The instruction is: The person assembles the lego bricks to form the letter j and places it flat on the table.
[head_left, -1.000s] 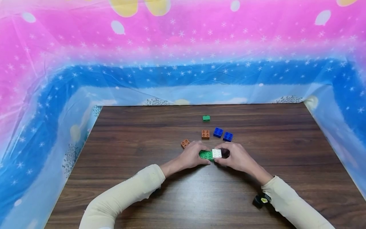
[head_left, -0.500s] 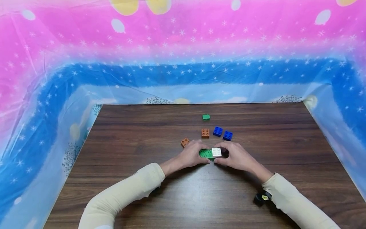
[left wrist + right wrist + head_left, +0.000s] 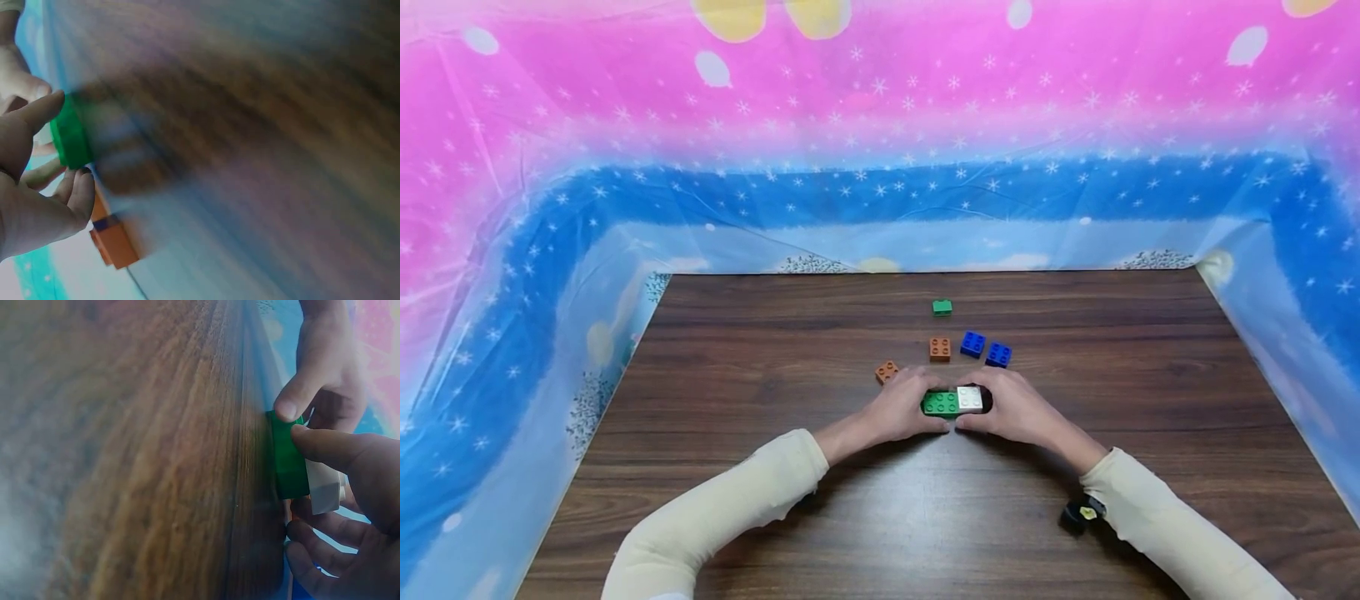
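Left hand (image 3: pixel 904 407) and right hand (image 3: pixel 1011 407) face each other, thumbs nearly meeting on the near side, both clamped on a long green brick (image 3: pixel 940 403). That brick lies between them: the left hand grips one end, thumb in front and fingers behind, while the right hand pinches toward the other end. A white brick (image 3: pixel 970 397) sits on top of the green one, inside the curve of the right hand. Whether the green brick touches the table (image 3: pixel 760 533) beneath the hands I cannot tell.

Just beyond the left hand is a tilted orange brick (image 3: pixel 887 372), partly hidden by it. A squarer-set orange block (image 3: pixel 940 349) lies beyond the gap between the hands. Past the right hand's fingers are two blue bricks (image 3: pixel 986 349), close together. Farthest from both hands is a small green block (image 3: pixel 942 307). Behind everything hangs a pink-and-blue cloth (image 3: pixel 880 192).
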Demonstrator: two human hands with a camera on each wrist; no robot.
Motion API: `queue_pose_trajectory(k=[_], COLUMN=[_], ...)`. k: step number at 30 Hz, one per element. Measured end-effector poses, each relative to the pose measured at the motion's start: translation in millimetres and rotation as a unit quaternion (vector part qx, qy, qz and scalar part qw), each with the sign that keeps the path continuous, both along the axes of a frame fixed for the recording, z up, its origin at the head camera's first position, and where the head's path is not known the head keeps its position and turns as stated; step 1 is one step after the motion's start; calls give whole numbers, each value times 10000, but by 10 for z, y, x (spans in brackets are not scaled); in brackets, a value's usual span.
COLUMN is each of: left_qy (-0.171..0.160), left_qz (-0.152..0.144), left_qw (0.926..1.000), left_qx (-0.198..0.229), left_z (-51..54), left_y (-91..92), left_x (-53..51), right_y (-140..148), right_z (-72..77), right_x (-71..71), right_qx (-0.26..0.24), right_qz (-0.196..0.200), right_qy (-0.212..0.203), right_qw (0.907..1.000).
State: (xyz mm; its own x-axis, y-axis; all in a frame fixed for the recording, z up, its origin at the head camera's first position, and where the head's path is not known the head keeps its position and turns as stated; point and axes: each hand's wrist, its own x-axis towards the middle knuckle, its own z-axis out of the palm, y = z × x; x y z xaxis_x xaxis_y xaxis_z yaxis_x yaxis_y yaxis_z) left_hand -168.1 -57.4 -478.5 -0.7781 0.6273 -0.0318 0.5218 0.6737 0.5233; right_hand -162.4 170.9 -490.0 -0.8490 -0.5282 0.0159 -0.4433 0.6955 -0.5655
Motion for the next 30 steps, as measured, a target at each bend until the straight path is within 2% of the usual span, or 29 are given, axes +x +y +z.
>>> queue_pose_trajectory(k=[7,12,18,24,30], left_qy=[-13,251,522,470,299], left_qz=[134,312,688,863,1208], left_qw=[9996,9981,9952,9940,9915], left_qx=[247,470,467,488,386], left_z=[181,234,227,175,62], left_y=[-228,-422,-600,-693,-737], left_x=[11,-43,-110,-127,-122], right_y=[-29,-42,-74,-94,-95], right_z=[18,21,10,-7,-34], right_x=[-35,-40,-41,-35,-35], right_qx=[73,124,256,274,311], right_qz=[60,65,-1,-18,-4], right_qy=[66,26,33,122,194], right_qw=[9999,9999,9997,9995,9993])
